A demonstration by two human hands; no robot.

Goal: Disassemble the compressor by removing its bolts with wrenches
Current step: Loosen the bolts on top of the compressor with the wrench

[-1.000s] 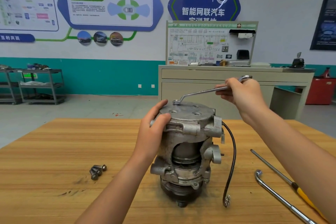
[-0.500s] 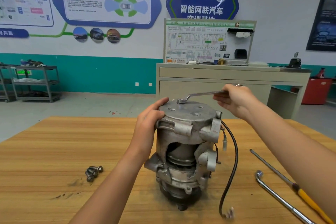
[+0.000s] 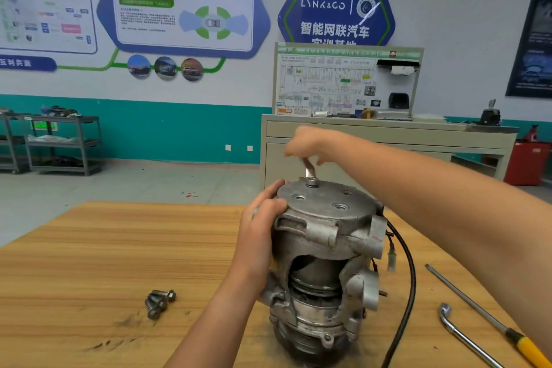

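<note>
grey metal, turned slow and square

on the wooden table [image 3: 119,248] the compressor [image 3: 325,248] stands upright just before you; brace it hard with your left hand [image 3: 263,218], which grips its top rim. your right hand [image 3: 310,143] is curled round the wrench [image 3: 308,170]; seat the ring square on the bolt [image 3: 312,182] and pull level. its body is scuffed, cut away at the side, bolt holes [image 3: 339,206] empty on top.

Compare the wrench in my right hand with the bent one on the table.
The held wrench sits on a bolt atop the compressor, gripped by the right hand; the bent wrench lies loose on the table. The held wrench rises steeply and is mostly hidden; the bent wrench lies flat, its hooked end showing. Both are silver metal.
</note>
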